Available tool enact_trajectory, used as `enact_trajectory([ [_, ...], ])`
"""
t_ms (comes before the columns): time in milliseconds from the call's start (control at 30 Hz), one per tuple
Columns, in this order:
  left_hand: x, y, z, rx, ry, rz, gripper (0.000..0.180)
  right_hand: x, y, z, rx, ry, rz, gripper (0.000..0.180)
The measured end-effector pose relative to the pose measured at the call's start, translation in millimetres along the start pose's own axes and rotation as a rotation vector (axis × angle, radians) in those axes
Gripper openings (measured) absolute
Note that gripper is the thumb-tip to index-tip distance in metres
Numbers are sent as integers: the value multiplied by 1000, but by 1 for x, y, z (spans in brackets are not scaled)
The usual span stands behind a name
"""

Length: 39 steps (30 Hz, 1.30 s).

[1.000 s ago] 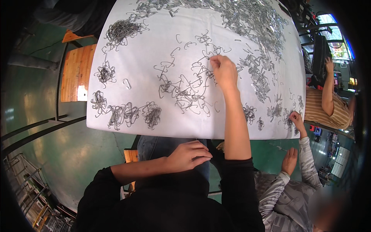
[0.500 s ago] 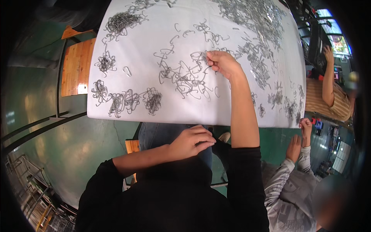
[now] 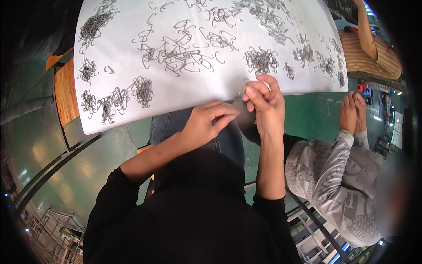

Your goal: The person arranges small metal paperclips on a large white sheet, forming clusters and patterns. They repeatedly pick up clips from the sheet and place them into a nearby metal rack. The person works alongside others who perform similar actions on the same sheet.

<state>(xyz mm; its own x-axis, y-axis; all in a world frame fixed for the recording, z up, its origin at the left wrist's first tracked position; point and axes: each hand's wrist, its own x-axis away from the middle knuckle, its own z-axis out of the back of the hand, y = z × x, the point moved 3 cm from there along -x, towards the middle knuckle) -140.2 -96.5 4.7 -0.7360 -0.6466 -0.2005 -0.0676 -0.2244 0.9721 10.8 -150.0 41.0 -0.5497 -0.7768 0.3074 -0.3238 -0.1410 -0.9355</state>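
At the table's [image 3: 198,89] near edge, the right hand [image 3: 269,103] curls; whether it grips anything cannot be told. The left hand [image 3: 198,124], thumb near forefinger, is beside that edge, its grip equally unclear. Hooks [image 3: 169,53] lie farther in on the table, one bunch [image 3: 261,60] just past the right hand.

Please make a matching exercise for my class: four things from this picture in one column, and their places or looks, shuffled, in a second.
Column one
1. Left hand
2. Bent wire pieces
3. Wooden surface
4. Right hand

Column two
A. Orange-brown, beyond the left edge of the white cover
B. Fingers curled, fingertips seen against the white cover
C. Dark grey, tangled in clumps
D. Held in front of the jeans

Right pairs
1-D
2-C
3-A
4-B
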Motion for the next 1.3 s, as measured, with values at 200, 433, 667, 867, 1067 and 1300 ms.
enact_trajectory([
  [200, -4, 1, -10, 1, 14, 42, 22, 60, 12, 9, -66, 158, 61, 31],
  [433, -6, 8, -20, 19, -8, 88, 30, 65, 22, 12, -99, 284, 212, 25],
  [667, -52, 7, -7, -149, 21, -211, 30, 77, 23, 12, -24, 243, 676, 26],
  [867, -202, -54, -11, -472, 12, -249, 14, 74, 26, 24, 24, 228, 646, 25],
  [1067, -278, -105, -42, -770, -44, -280, 12, 73, 24, 28, 57, 237, 579, 23],
  [1300, -301, -96, -54, -869, -184, -463, 9, 57, 22, 49, 200, 205, 495, 18],
])
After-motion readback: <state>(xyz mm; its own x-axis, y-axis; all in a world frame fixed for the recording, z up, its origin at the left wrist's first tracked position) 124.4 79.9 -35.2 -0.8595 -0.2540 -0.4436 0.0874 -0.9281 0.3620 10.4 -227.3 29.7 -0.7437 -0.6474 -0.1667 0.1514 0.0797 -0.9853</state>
